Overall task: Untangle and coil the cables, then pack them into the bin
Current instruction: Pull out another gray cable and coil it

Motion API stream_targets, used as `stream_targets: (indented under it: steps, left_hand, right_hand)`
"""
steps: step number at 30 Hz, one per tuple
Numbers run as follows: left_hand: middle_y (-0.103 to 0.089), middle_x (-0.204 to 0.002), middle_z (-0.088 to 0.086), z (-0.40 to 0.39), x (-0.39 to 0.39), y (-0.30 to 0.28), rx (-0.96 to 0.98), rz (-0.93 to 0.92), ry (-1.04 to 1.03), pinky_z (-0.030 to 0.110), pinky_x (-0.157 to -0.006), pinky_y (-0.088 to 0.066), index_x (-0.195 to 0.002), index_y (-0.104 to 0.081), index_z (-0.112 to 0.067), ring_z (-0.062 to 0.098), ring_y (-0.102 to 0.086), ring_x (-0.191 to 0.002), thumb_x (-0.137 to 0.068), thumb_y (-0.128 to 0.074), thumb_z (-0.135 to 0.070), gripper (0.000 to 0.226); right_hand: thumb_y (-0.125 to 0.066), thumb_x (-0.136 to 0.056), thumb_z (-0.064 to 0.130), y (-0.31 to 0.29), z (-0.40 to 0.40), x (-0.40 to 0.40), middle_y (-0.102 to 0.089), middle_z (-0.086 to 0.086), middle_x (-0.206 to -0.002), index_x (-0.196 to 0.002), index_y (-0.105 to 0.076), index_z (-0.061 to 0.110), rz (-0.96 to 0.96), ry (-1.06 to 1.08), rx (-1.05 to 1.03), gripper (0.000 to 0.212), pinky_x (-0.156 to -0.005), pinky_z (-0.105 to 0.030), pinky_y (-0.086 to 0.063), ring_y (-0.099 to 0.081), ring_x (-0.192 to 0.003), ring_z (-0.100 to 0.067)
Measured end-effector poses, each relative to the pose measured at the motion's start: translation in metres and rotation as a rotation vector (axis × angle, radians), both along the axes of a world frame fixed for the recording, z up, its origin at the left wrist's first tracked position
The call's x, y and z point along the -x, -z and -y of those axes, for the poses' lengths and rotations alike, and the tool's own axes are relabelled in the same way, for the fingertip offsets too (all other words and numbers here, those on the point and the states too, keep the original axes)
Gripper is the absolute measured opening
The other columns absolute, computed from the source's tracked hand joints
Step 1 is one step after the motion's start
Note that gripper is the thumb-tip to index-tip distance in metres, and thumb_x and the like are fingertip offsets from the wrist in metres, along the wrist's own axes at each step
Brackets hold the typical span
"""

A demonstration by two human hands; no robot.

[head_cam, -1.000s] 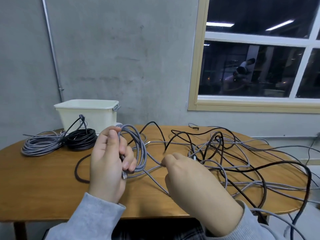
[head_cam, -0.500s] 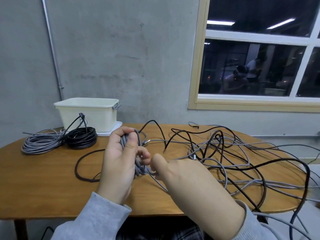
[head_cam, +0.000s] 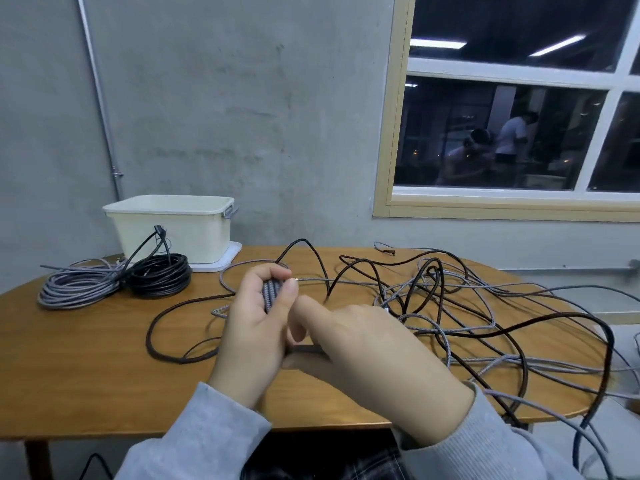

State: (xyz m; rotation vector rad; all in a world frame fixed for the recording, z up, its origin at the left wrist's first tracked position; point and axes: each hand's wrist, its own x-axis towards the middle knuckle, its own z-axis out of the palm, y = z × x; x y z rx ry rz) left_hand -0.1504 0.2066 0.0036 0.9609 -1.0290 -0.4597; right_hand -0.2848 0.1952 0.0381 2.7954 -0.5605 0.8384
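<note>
Cables come in three lots, left to right: a grey coil (head_cam: 78, 287) and a black coil (head_cam: 159, 279) lie finished on the surface (head_cam: 86, 368) in front of the bin (head_cam: 173, 230), still unpacked. At centre the left hand (head_cam: 254, 336) keeps a tight grip on a grey bundle (head_cam: 271, 295), now squeezed narrower than a second ago, when its loops stood open. The right hand (head_cam: 360, 344) has moved in against it, thumb touching; I cannot tell what it holds. Another turn seems added. The tangle (head_cam: 450, 313) remains on the right.
</note>
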Motion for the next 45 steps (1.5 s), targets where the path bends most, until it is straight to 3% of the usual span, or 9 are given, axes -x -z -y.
stream_targets:
  steps: [3,6,8,11,17,23,33,38,45]
  left_hand:
    - [-0.04,-0.041,-0.001,-0.001,-0.018,0.002,-0.041,-0.103,0.017,0.021,-0.033,-0.032,-0.092,-0.05,-0.018,0.013,-0.035,-0.028,-0.099,-0.046,-0.011,0.011]
    - [-0.035,-0.049,-0.002,-0.006,-0.028,-0.001,-0.048,-0.203,0.086,0.017,-0.031,-0.027,-0.093,-0.05,-0.015,0.01,-0.029,-0.026,-0.099,-0.044,-0.011,0.009]
    - [-0.035,-0.051,-0.002,-0.008,-0.027,-0.002,-0.046,-0.218,0.144,0.015,-0.031,-0.026,-0.093,-0.05,-0.013,0.009,-0.027,-0.026,-0.099,-0.043,-0.012,0.009]
    - [-0.036,-0.053,-0.002,-0.007,-0.025,-0.001,-0.024,-0.269,0.207,0.013,-0.029,-0.024,-0.089,-0.05,-0.012,0.007,-0.025,-0.023,-0.096,-0.044,-0.016,0.01]
    - [-0.036,-0.056,0.002,-0.012,-0.028,0.001,0.025,-0.414,0.434,0.01,-0.03,-0.024,-0.083,-0.06,-0.014,0.006,-0.023,-0.022,-0.086,-0.052,-0.04,0.028]
    - [-0.037,-0.056,0.004,-0.02,-0.019,-0.001,-0.017,-0.329,0.729,0.011,-0.03,-0.03,-0.105,-0.065,-0.011,0.004,-0.028,-0.025,-0.052,-0.083,-0.066,0.077]
    - [-0.042,-0.06,0.0,-0.028,-0.017,-0.008,-0.084,-0.019,0.94,0.012,-0.034,-0.033,-0.121,-0.061,-0.033,0.002,-0.032,-0.03,-0.076,-0.077,-0.043,0.049]
    - [-0.029,-0.046,0.001,-0.029,-0.02,-0.008,-0.171,0.187,0.831,0.013,-0.036,-0.029,-0.124,-0.055,-0.039,0.007,-0.024,-0.029,-0.082,-0.065,-0.032,0.044]
    - [-0.038,-0.057,-0.003,-0.028,-0.013,-0.008,-0.13,0.089,0.863,0.013,-0.032,-0.032,-0.123,-0.058,-0.038,0.003,-0.028,-0.031,-0.079,-0.07,-0.05,0.048]
  right_hand:
    - [-0.035,-0.085,0.055,-0.005,0.01,0.016,-0.046,0.012,-0.062,-0.092,-0.047,0.024,0.032,0.02,-0.09,0.034,-0.047,-0.031,-0.041,-0.047,-0.054,-0.016]
    - [-0.057,-0.089,0.03,-0.008,0.025,0.035,-0.05,0.024,-0.069,-0.093,-0.058,0.026,0.144,0.043,-0.041,0.006,-0.053,-0.016,-0.04,-0.048,-0.061,0.005]
    - [-0.051,-0.087,0.046,-0.01,0.029,0.041,-0.042,0.03,-0.068,-0.097,-0.057,0.033,0.169,0.022,-0.071,0.017,-0.055,-0.007,-0.033,-0.045,-0.062,0.013]
    - [-0.047,-0.078,0.066,-0.011,0.024,0.041,-0.033,0.022,-0.062,-0.098,-0.052,0.037,0.187,-0.073,-0.109,0.036,-0.054,-0.01,-0.033,-0.041,-0.061,0.005]
    - [-0.036,-0.097,0.05,-0.006,0.021,0.027,-0.054,0.017,-0.082,-0.096,-0.058,0.025,0.334,-0.165,-0.109,0.034,-0.063,-0.024,-0.046,-0.053,-0.076,-0.002]
    - [-0.035,-0.096,0.05,0.0,0.035,0.018,-0.058,0.011,-0.083,-0.093,-0.062,0.021,0.452,-0.012,-0.09,0.04,-0.061,-0.033,-0.049,-0.053,-0.078,-0.007]
    - [-0.046,-0.087,0.06,0.009,0.057,0.015,-0.06,0.012,-0.072,-0.086,-0.066,0.028,0.525,0.078,-0.339,0.038,-0.061,-0.036,-0.048,-0.054,-0.071,-0.006]
    - [-0.04,-0.08,0.068,0.003,0.056,0.02,-0.065,0.01,-0.075,-0.087,-0.069,0.03,0.513,0.103,-0.319,0.049,-0.063,-0.04,-0.051,-0.059,-0.074,-0.006]
    - [-0.04,-0.076,0.067,0.002,0.055,0.021,-0.067,0.008,-0.078,-0.09,-0.071,0.024,0.503,0.107,-0.395,0.055,-0.068,-0.041,-0.052,-0.06,-0.076,-0.006]
